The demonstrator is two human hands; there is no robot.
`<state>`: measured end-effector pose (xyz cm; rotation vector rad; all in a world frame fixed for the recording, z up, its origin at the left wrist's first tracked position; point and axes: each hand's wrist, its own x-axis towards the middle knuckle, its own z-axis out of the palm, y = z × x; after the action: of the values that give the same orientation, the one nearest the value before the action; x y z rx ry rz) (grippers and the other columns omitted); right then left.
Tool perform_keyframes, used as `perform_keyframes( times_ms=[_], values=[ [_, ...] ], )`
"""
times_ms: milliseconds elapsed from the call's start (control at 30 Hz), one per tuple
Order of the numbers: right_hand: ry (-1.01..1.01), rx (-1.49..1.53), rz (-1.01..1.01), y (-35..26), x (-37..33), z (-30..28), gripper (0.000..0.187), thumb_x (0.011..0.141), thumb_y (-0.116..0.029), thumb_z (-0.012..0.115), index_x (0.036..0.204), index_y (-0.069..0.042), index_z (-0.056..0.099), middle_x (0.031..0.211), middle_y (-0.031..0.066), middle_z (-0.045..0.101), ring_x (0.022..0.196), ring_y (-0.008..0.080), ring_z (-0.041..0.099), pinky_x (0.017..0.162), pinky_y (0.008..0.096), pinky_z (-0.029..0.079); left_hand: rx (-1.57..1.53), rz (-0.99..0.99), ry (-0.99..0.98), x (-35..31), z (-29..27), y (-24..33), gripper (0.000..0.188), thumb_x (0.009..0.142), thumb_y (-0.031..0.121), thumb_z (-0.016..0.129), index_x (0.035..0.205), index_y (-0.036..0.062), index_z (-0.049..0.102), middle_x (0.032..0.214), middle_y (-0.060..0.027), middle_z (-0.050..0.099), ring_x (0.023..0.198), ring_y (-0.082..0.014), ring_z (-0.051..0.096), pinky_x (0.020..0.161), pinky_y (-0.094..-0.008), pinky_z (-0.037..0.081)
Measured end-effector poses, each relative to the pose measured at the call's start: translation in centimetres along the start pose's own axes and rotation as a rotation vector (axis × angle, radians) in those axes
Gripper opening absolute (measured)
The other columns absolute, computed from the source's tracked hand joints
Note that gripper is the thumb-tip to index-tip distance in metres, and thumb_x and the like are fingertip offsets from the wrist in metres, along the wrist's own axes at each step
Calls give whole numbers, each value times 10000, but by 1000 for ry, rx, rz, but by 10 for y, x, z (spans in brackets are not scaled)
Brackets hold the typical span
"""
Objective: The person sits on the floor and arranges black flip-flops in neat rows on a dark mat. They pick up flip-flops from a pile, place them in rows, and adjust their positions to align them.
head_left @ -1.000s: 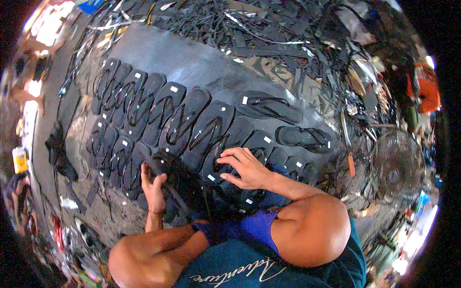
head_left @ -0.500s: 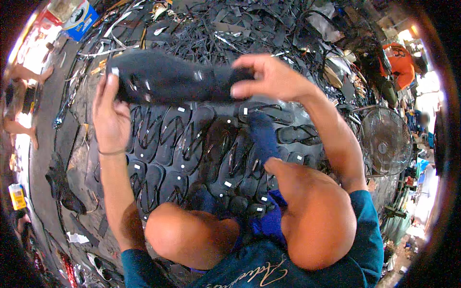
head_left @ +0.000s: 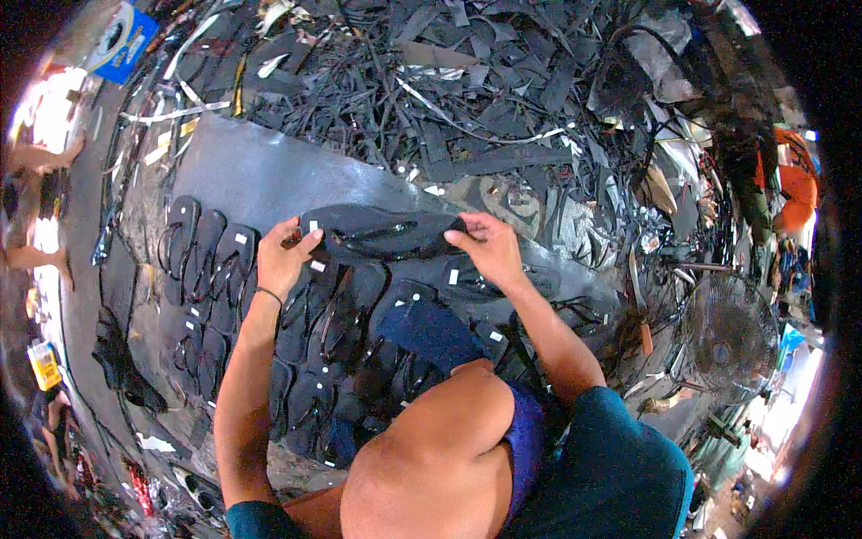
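Note:
A black flip-flop [head_left: 386,244] with a small white sticker at its left end is stretched sideways between my hands. My left hand [head_left: 285,256] pinches the stickered end between thumb and fingers. At the other end, my right hand [head_left: 489,247] grips the tip the same way. The flip-flop is just above a row of black flip-flops [head_left: 235,260] laid side by side on a dark grey sheet [head_left: 269,171]. Several of these carry small white stickers. My bent leg hides part of the nearer rows.
Beyond the sheet lies a heap of black rubber offcuts [head_left: 503,99]. A standing fan [head_left: 723,341] is at the right, with an orange object [head_left: 797,193] farther off. A blue box [head_left: 126,40] lies far left, and another person's foot [head_left: 40,260] shows at the left edge.
The flip-flop has come down and nearer, toward the rows. Both hands now pinch its ends with their fingertips. My knees have shifted, and more of the grey sheet shows.

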<state>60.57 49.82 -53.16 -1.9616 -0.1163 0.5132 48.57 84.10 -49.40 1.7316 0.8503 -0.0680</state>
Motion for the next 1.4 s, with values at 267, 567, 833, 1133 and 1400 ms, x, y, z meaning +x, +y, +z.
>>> perform_keyframes(
  times_ms=[267, 567, 833, 1133, 1400],
  values=[
    [32, -82, 115, -6, -5, -7, 449, 763, -284, 879, 1062, -2, 698, 900, 127, 725, 774, 186, 693, 723, 324, 571, 305, 22, -44, 25, 16, 11, 520, 804, 214, 844, 1220, -31, 650, 1042, -188, 728, 909, -214, 721, 806, -321, 582],
    [28, -184, 108, -12, -1, -9, 446, 765, -294, 871, 1053, -1, 696, 943, 166, 731, 851, 264, 731, 750, 357, 586, 289, -15, -80, 33, 16, -1, 465, 824, 207, 836, 1176, -39, 656, 1015, -129, 725, 876, -175, 705, 764, -300, 578],
    [-133, -494, 88, -25, 8, -10, 505, 763, -333, 854, 1106, -30, 641, 1079, 164, 642, 931, 316, 668, 803, 421, 549, 519, 137, -33, 32, 22, 19, 470, 775, 256, 867, 1105, -22, 680, 945, -192, 741, 833, -261, 740, 770, -342, 582],
    [-55, -603, -858, -36, 60, 52, 661, 891, -515, 635, 1375, -86, 499, 1429, 193, 429, 1339, 394, 398, 1081, 542, 292, 882, 540, -131, 20, 53, 58, 373, 801, 61, 664, 1169, 79, 606, 1215, -133, 553, 1120, -389, 525, 909, -459, 515],
    [-520, -429, -241, -36, 78, -3, 555, 880, -369, 722, 1241, 28, 581, 1158, 220, 641, 984, 355, 627, 889, 438, 500, 651, 690, -179, -25, 56, 28, 217, 703, 22, 705, 897, 51, 611, 1135, -117, 556, 1132, -373, 508, 992, -461, 467]
  ],
)
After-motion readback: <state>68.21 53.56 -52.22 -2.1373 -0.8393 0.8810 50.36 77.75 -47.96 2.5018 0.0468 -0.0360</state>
